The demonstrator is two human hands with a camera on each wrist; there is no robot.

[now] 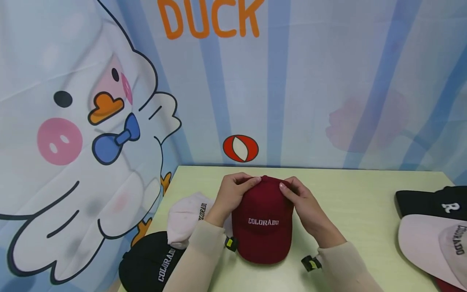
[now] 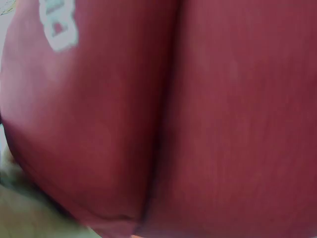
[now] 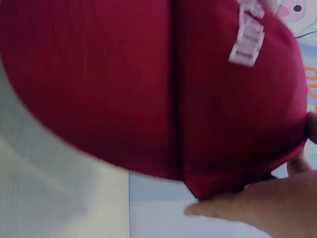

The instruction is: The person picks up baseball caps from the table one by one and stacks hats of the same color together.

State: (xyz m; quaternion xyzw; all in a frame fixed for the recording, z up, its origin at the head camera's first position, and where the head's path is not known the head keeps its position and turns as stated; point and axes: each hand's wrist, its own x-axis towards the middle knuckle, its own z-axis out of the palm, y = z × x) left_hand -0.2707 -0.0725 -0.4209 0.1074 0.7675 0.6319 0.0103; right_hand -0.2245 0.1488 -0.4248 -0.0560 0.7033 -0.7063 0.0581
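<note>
A person's left hand (image 1: 231,196) and right hand (image 1: 304,207) hold a dark red cap (image 1: 262,239) by its crown above a pale yellow-green table (image 1: 350,194). The cap sits between the two hands, its top edge pinched at both upper corners: each thumb presses the front of the cloth while the fingers go behind it. The white word "COLORADO" (image 1: 263,222) reads upright below the thumbs, and the brim (image 1: 263,251) points back toward the wearer of the camera. Whether the brim touches the table cannot be told. The right wrist view shows the crown's edge caught in the right hand, with one finger stretched along it; in the left wrist view red cloth fills most of the frame, part of the lettering at its upper left, and the left hand's grip cannot be made out there.

Cream sleeves (image 1: 350,269) cover both forearms. On the table at left, near the left forearm, a white cap (image 1: 184,223) overlaps a black cap (image 1: 146,259), both lettered. At the right edge, well apart from the hands, a pale pink cap (image 1: 419,241) lies in front of a black cap with a white "R" (image 1: 416,205), a sliver of red cloth (image 1: 446,285) showing beneath the pink brim. Behind the table hangs a blue striped backdrop (image 1: 306,81) with orange "DUCK" lettering (image 1: 248,20) and a large white cartoon duck (image 1: 22,178).
</note>
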